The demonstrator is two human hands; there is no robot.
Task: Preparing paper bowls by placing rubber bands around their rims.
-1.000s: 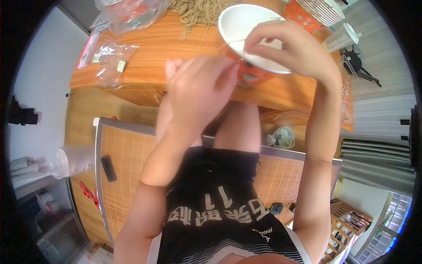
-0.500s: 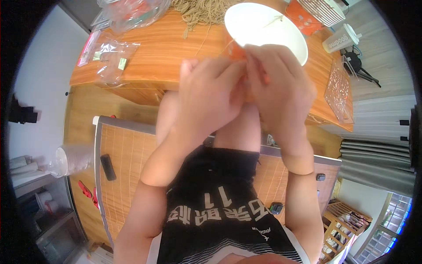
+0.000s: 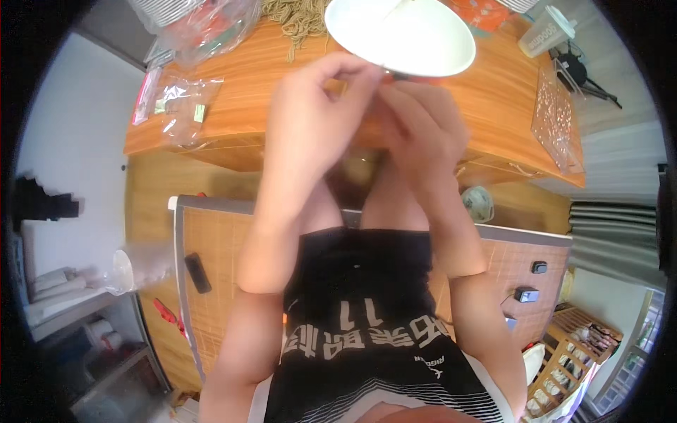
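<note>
Fingertips meet just in front of a white-lined bucket

The left hand (image 3: 310, 113) and right hand (image 3: 429, 130) come together over the near edge of the wooden desk (image 3: 236, 106), close by the near rim of the orange, white-lined bucket (image 3: 430, 39). The left thumb and forefinger come together in a pinch, with a gap behind their tips; the right fingers curl inward, their tips against or very close to the left ones. Whether either hand grasps anything, I cannot tell.

The step looks like fine two-handed fingertip work on something very small. The next move, as I judge it, calls for a steady left pinch and small, careful motions of the right fingertips.

The tan cord tangle (image 3: 300, 20) lies on the far part of the desk, left of the bucket, and a thin pale strand (image 3: 393, 10) lies inside the bucket toward its far side.

The far ends of tangle and bucket are cut off. The hands cover much of the bucket's orange outside, and the right fingers are blurred and shadowed, so their contact is hard to make out.
</note>
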